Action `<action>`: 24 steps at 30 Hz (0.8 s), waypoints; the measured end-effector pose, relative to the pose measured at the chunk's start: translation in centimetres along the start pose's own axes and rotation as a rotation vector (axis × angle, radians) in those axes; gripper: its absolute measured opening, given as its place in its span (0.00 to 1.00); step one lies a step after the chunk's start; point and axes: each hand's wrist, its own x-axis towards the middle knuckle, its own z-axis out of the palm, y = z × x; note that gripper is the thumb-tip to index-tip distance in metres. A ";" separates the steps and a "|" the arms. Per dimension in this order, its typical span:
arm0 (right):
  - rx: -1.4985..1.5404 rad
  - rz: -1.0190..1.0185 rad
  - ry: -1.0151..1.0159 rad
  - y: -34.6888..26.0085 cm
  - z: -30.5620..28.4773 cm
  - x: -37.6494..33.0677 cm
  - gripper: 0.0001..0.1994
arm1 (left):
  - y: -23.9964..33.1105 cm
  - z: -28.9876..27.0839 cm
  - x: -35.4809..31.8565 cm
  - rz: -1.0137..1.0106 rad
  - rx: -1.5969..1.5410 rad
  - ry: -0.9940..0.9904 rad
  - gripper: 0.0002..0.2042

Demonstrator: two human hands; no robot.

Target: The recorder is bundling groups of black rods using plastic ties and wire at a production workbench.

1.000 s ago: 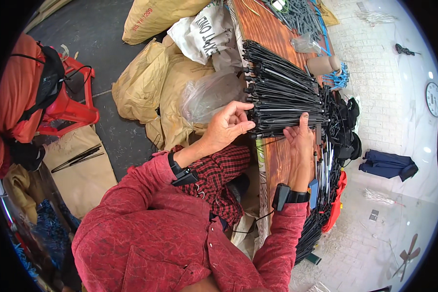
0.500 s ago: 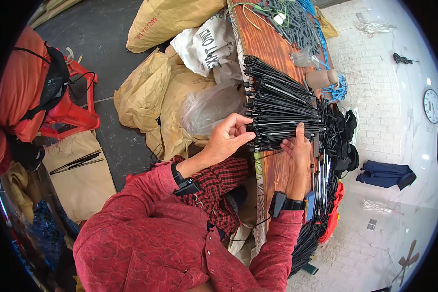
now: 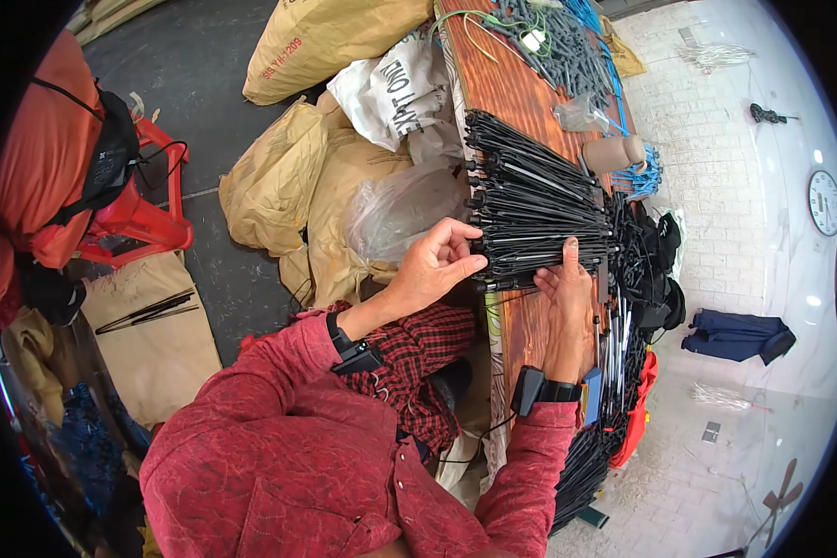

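Observation:
A wide row of thin black rods with knobbed ends [image 3: 539, 200], looking like folded umbrella frames, lies side by side on the wooden bench. At their left ends my left hand [image 3: 437, 259] has thumb and forefinger closed on a knobbed tip at the row's near edge. My right hand [image 3: 565, 293] is at the near right part of the row, its thumb lying over the rods and its fingers curled against the nearest ones. Part of its grip is hidden.
The bench [image 3: 479, 79] also bears a heap of grey parts [image 3: 553, 46] and a brown cylinder [image 3: 614, 152]. More black pieces [image 3: 656, 270] crowd its right side. Left of it lie paper sacks [image 3: 279, 177] and a clear plastic bag [image 3: 405, 209]; a red stool [image 3: 149, 209] stands farther left.

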 end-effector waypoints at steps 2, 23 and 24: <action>0.008 0.003 -0.009 0.1 -0.1 -0.1 0.39 | 0.0 -0.1 -0.1 -0.014 0.014 -0.017 0.18; 0.341 -0.140 0.125 6.4 -10.9 -6.2 0.14 | 9.8 -1.8 -4.2 0.189 -0.243 -0.494 0.07; 0.240 -0.146 0.140 7.3 -11.1 -6.9 0.13 | 11.7 -1.6 -4.8 0.233 -0.274 -0.558 0.06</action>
